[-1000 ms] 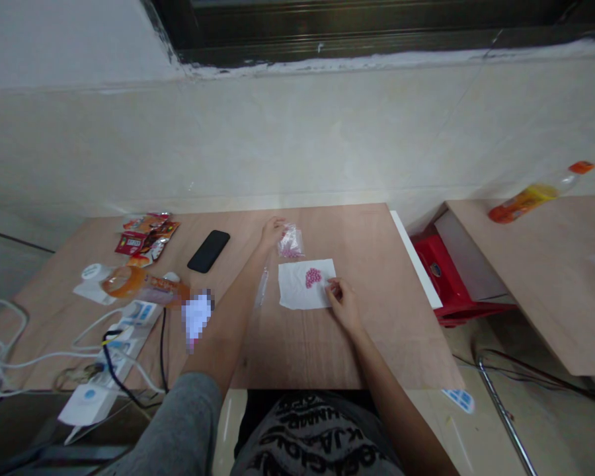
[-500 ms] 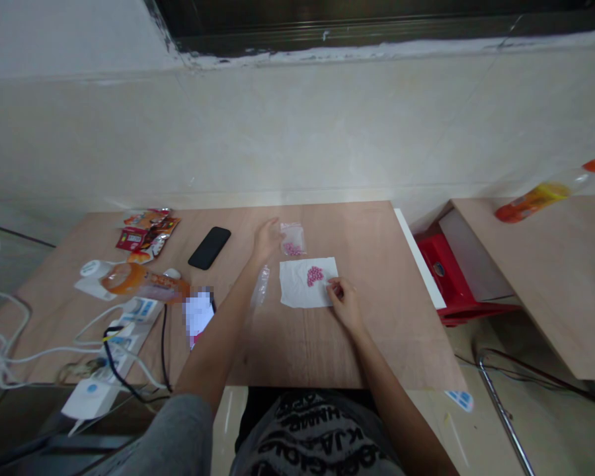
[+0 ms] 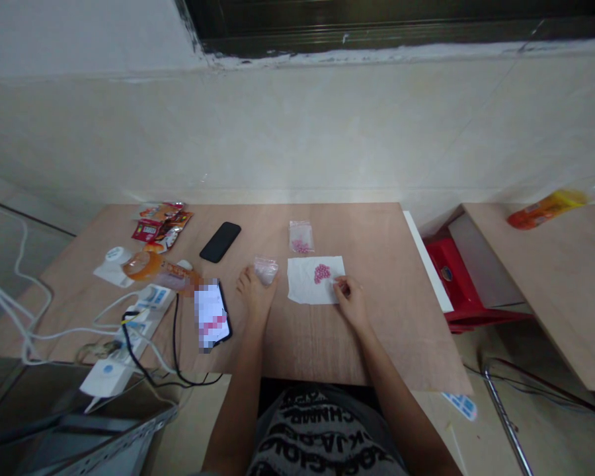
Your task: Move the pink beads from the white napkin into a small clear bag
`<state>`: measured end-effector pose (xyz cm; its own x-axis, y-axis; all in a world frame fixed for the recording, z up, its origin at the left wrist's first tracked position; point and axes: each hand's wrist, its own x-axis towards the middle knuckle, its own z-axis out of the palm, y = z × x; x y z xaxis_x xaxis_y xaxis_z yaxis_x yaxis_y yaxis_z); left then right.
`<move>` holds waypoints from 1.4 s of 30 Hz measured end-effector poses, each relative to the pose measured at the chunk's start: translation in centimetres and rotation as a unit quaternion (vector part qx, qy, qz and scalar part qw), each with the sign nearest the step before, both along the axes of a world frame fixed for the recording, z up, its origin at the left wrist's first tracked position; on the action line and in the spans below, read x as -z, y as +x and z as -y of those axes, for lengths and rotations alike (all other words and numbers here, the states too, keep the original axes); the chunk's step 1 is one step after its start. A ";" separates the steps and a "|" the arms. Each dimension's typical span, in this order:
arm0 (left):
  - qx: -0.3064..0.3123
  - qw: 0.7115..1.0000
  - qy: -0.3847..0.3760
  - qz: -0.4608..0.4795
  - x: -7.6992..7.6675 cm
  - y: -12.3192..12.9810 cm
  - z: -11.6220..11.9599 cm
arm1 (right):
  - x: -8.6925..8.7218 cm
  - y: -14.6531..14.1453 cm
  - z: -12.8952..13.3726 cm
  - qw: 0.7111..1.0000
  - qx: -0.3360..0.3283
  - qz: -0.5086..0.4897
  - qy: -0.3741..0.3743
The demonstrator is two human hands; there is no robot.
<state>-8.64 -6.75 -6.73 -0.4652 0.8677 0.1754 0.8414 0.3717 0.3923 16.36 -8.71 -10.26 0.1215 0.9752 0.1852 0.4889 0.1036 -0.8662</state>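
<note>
My left hand [image 3: 258, 294] is on the table left of the white paper sheet [image 3: 302, 291], its thumb and fingers around the edges of a small clear plastic zip bag [image 3: 266, 270]. No beads show inside that bag. A cluster of small pink beads [image 3: 322, 274] lies on the sheet. My right hand [image 3: 352, 299] rests at the sheet's right edge, thumb and fingertips pinched together; what they hold, if anything, is too small to make out. Behind the sheet lies another clear zip bag [image 3: 301, 235] with pink beads [image 3: 301, 247] at its bottom.
At left are a black phone [image 3: 221, 242], a lit phone [image 3: 212, 317], snack packets [image 3: 163, 226], an orange drink bottle [image 3: 161, 272] lying down and a power strip [image 3: 146, 320] with cables. A second bottle [image 3: 550, 206] lies on the right-hand table, near a red stool [image 3: 451, 271].
My left hand has come back toward me from beside the beaded bag to the other clear bag, which has turned and shifted. My right hand stays pinched at the sheet's edge. The view has shifted slightly.
</note>
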 end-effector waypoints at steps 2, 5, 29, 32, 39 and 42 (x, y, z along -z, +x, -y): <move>-0.010 1.000 0.001 -0.001 0.0 0.3 -0.4 | 0.0 0.0 0.0 1.000 0.002 0.000 -0.002; -0.014 1.000 0.012 -0.007 0.1 0.4 -0.9 | 0.0 0.0 0.0 1.000 0.002 -0.001 -0.001; 0.245 0.969 0.014 -0.016 -0.5 3.8 0.3 | -0.2 0.0 0.0 1.000 0.001 0.010 -0.001; 0.266 0.963 0.039 0.003 1.7 4.5 0.6 | -0.3 0.0 0.0 1.000 -0.004 0.007 0.000; 0.307 0.949 0.069 0.013 3.2 4.6 0.8 | -1.1 0.0 -0.2 0.994 0.000 0.106 -0.001; 0.315 0.947 0.057 0.020 3.0 4.5 0.8 | -1.8 -0.4 -0.5 0.985 -0.003 0.170 -0.016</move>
